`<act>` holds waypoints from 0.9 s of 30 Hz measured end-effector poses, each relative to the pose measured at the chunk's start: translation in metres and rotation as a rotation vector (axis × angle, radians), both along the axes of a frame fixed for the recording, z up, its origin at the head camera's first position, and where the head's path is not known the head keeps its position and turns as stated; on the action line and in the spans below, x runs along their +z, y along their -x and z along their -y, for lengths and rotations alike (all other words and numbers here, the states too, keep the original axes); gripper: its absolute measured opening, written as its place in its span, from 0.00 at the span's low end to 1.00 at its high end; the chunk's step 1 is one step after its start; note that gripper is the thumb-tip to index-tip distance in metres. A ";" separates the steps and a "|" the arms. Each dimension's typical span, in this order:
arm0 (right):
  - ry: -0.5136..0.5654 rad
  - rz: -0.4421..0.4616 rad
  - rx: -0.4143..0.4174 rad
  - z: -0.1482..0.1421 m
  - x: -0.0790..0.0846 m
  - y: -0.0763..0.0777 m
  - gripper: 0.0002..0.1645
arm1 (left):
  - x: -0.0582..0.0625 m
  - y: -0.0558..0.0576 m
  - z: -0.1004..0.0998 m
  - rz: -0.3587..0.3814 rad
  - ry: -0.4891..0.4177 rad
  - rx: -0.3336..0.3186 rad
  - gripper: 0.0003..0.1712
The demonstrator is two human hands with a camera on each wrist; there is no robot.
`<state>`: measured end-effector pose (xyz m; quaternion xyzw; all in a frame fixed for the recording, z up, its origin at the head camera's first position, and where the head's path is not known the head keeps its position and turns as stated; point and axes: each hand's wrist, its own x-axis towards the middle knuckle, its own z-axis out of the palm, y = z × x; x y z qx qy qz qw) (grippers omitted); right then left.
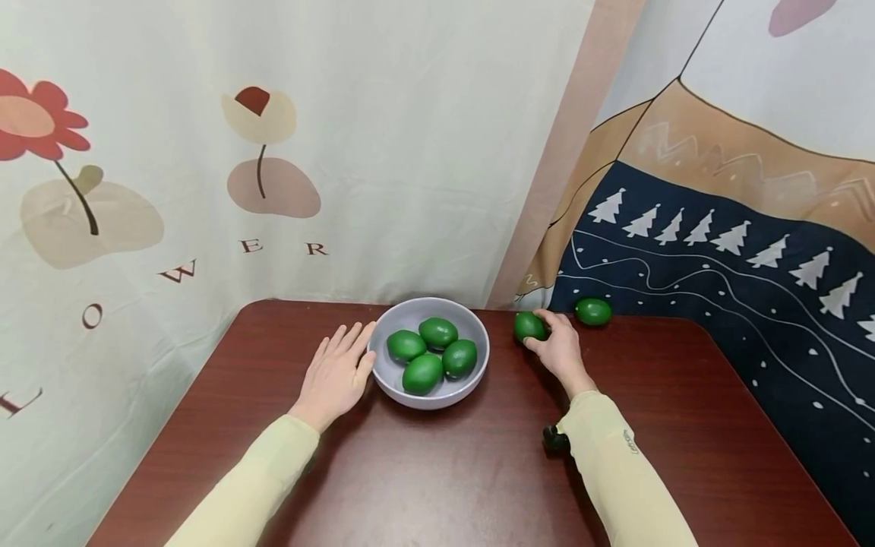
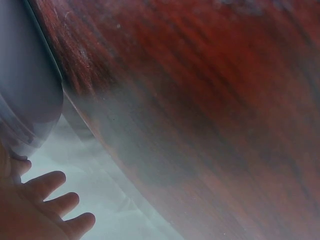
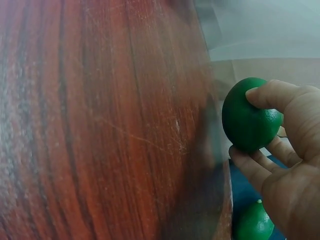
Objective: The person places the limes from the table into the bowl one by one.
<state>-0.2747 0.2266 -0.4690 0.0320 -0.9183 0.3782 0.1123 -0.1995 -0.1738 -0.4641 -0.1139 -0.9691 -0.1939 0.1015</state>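
My right hand [image 1: 559, 351] pinches a green lime [image 1: 529, 327] between thumb and fingers, to the right of the bowl. In the right wrist view the held lime [image 3: 250, 116] shows at the fingertips, with the thumb across its upper side. A grey bowl [image 1: 429, 402] stands near the back of the table with several limes [image 1: 422, 374] inside. My left hand [image 1: 335, 376] is at the bowl's left side, fingers straight and spread, thumb at the rim. In the left wrist view its fingers [image 2: 47, 185] lie by the bowl's wall [image 2: 30, 70].
Another lime [image 1: 593, 312] lies at the table's back edge, right of my right hand. The dark red wooden table [image 1: 437, 471] ends at a pale printed curtain [image 1: 410, 152] behind and a dark blue patterned cloth [image 1: 683, 281] on the right.
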 end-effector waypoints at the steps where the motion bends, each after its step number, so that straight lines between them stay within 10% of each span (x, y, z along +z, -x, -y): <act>1: 0.004 0.002 -0.001 0.000 0.001 0.000 0.34 | 0.000 0.000 0.000 -0.001 0.000 0.000 0.31; 27: 0.113 -0.075 0.063 0.019 0.027 -0.017 0.33 | 0.000 0.000 0.000 -0.015 0.003 -0.004 0.31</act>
